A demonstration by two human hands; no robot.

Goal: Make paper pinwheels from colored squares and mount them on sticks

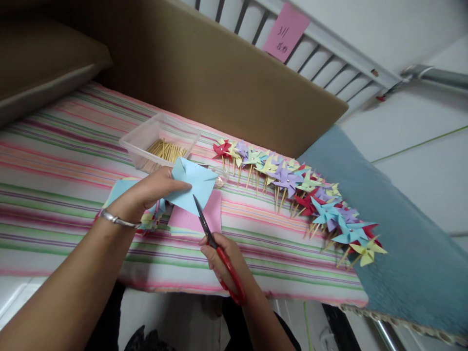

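Head view: near box (132,155), likely cutting paper (202,178) pinched in left fingers (182,185), using scissors (205,228) gripped in right fingers (209,252); next, hold steady.

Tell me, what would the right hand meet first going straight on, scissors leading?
Likely the light-blue paper square, which the red-handled scissors overlap in view, though exact depth is unclear.

Handwritten "311", pink note (286,32), smaller characters underneath, not clearly legible

Red-handled scissors (211,239) (right hand (233,253)) at blue paper (202,181), left hand (156,186) opposite.
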